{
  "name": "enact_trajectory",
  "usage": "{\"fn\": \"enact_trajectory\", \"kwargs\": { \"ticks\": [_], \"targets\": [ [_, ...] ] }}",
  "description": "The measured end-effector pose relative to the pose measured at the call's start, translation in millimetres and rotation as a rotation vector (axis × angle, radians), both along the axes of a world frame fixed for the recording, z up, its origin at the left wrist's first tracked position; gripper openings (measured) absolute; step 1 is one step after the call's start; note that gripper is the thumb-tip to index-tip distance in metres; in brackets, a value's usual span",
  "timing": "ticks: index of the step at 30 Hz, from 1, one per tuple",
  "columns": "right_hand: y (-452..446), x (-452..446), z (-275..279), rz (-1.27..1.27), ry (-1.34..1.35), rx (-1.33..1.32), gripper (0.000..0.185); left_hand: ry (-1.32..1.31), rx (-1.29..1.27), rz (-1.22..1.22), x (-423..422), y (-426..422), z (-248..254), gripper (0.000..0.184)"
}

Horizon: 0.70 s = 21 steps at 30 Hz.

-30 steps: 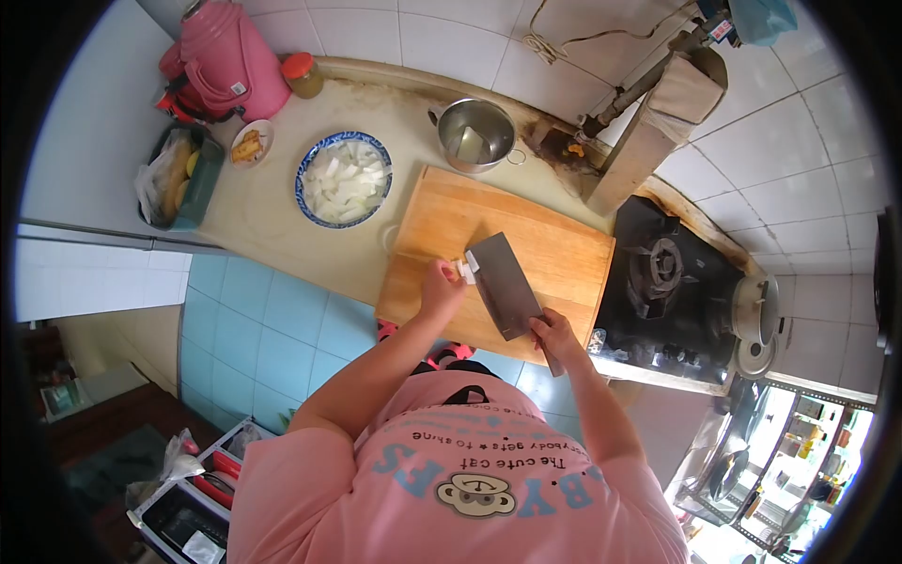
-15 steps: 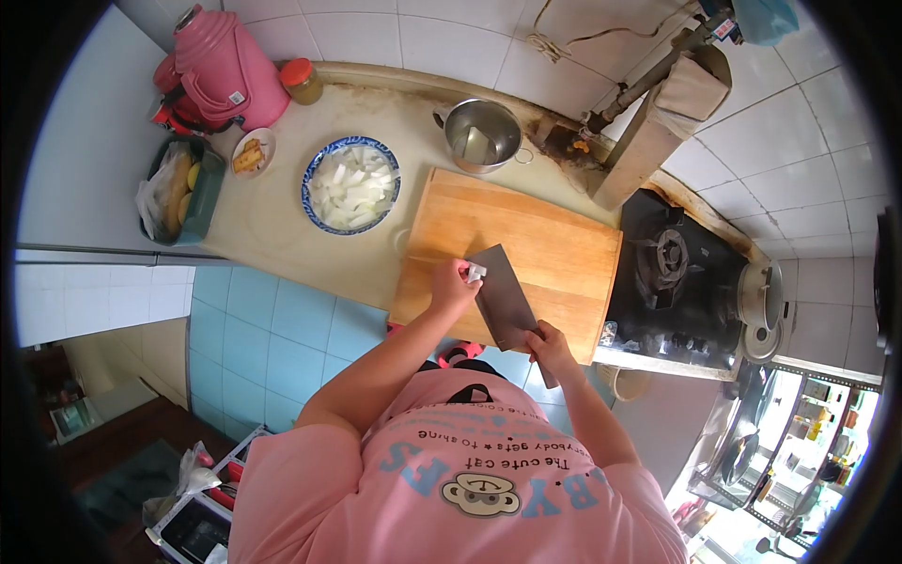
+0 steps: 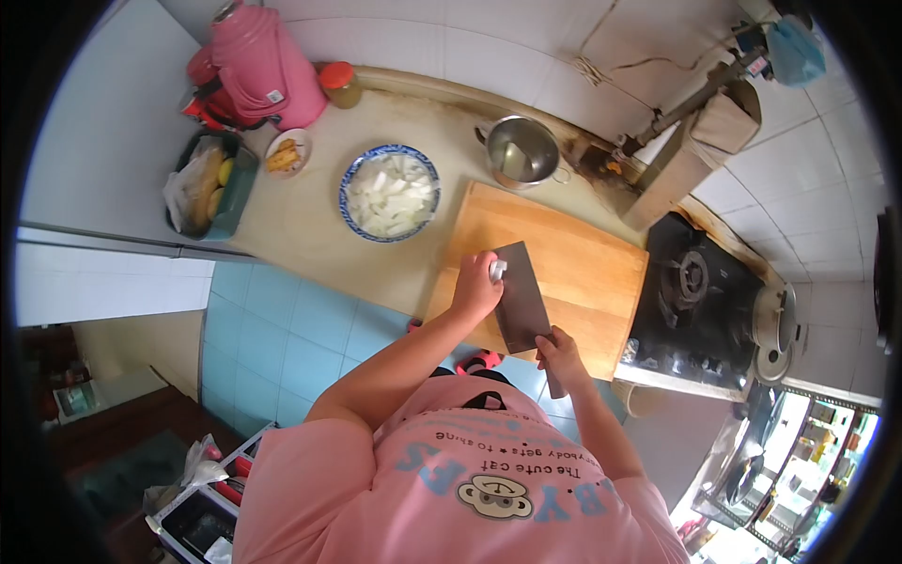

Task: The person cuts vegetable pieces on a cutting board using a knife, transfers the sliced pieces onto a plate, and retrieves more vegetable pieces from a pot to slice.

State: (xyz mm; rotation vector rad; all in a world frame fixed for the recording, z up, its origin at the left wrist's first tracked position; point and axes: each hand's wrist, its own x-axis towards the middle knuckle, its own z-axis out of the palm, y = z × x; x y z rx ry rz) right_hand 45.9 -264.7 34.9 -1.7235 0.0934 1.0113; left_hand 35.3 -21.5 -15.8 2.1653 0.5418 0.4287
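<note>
In the head view my right hand point(image 3: 560, 355) is closed round the handle of a cleaver point(image 3: 521, 299). The wide dark blade points away from me, above the near part of a wooden cutting board point(image 3: 573, 249). My left hand point(image 3: 477, 285) is closed on a small white wad point(image 3: 498, 270), perhaps tissue or cloth, pressed at the left edge of the blade near its far end. Left of the board stands a blue-rimmed bowl point(image 3: 435, 179) full of white cut pieces, apparently a vegetable. A steel pot point(image 3: 545, 155) with something pale inside stands behind the board.
At the left are a green bin point(image 3: 246, 193) with bagged food, a small plate point(image 3: 299, 162) of yellowish pieces, a red-lidded jar point(image 3: 340, 86) and a pink thermos point(image 3: 272, 66). A gas stove point(image 3: 709, 324) adjoins the board at the right, with a pot point(image 3: 772, 315) beyond.
My view has turned a little, so the counter things appear farther right. Both hands keep their hold, the left still with the white wad against the blade.
</note>
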Motion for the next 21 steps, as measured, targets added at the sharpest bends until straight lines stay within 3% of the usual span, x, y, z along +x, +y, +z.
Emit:
{"fn": "enact_trajectory", "kwargs": {
  "ticks": [6, 14, 17, 19, 21],
  "targets": [
    [105.7, 36.8, 29.8, 0.137, -0.097, 0.063, 0.023, -0.011, 0.082, 0.104, 21.9, 101.3, 54.2, 0.028],
    [212.0, 50.3, 35.3, 0.205, -0.122, 0.07, 0.03, 0.192, 0.195, 0.154, 39.1, 254.0, 31.8, 0.027],
    [225.7, 50.8, 33.2, 0.172, -0.163, 0.093, 0.031, 0.131, 0.296, 0.127, 43.7, 288.6, 23.7, 0.025],
    [232.0, 51.5, 38.6, 0.202, -0.223, 0.035, 0.032, 0.156, 0.287, 0.11, 47.6, 284.9, 46.3, 0.021],
    [237.8, 51.5, 43.0, 0.211, -0.218, 0.014, 0.032, -0.03, 0.328, -0.099, 50.0, 274.1, 61.0, 0.019]
  ]
}}
